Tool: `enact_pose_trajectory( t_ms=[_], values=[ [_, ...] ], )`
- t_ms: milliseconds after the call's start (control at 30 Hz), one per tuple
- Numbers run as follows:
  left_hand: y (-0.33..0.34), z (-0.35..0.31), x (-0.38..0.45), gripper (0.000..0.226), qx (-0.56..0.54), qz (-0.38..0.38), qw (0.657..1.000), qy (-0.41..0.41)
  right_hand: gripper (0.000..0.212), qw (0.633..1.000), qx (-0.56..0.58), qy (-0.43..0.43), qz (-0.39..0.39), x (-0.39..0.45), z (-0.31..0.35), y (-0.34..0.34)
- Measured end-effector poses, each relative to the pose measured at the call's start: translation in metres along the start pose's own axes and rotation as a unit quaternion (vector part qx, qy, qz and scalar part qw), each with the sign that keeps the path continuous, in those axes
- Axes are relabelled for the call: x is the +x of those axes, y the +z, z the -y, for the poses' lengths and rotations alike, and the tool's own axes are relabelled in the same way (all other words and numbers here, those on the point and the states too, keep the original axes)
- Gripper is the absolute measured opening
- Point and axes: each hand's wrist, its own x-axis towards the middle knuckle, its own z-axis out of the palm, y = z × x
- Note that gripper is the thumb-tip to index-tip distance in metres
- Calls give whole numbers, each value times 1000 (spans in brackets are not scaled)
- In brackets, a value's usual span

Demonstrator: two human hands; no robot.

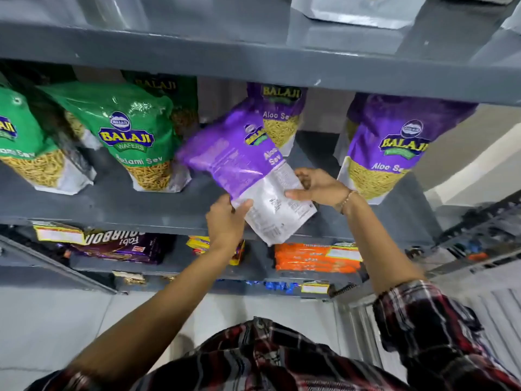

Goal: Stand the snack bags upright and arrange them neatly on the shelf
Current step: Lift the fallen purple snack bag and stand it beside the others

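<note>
Both hands hold a purple and white Aloo Sev bag point(239, 162) at its white bottom end. It is tilted, top leaning left and back, its back side toward me, over the grey shelf point(118, 204). My left hand point(227, 221) pinches the lower left corner. My right hand point(318, 186) grips the right edge. Another purple bag point(280, 114) stands upright behind it, and a third purple bag point(386, 148) stands at the right. A green Ratlami Sev bag point(135, 136) stands to the left, with a second green bag point(25, 148) at the far left.
An upper shelf board point(253, 60) hangs close above the bags, with silver pouches point(358, 9) on it. Below are a purple Bourbon biscuit pack point(124, 245), an orange pack point(315, 258) and a yellow pack point(198, 244). A dark cluttered rack point(485, 235) stands at the right.
</note>
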Motion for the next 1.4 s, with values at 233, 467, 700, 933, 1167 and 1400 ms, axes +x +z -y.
enact_pose_trajectory(
  t_ms=[233, 467, 700, 933, 1167, 1400],
  values=[
    [-3, -37, 58, 25, 20, 39, 987, 153, 45, 978, 46, -55, -194, 10, -6, 6],
    [20, -45, 105, 19, -59, 99, 984, 137, 49, 948, 40, -41, -314, 32, -9, 13],
    [30, -36, 106, 28, 17, 108, 987, 121, 54, 947, 58, -30, -314, 33, -23, 20],
    [41, -21, 51, 14, -41, -45, 986, 157, 56, 973, 73, -10, -217, 23, -40, 17],
    [47, -14, 26, 22, 16, 131, 972, 193, 29, 950, 79, -8, -301, 5, -44, 47],
    [35, -2, 30, 57, 17, 92, 984, 154, 37, 940, 57, -81, -327, -15, -34, 124]
  ],
)
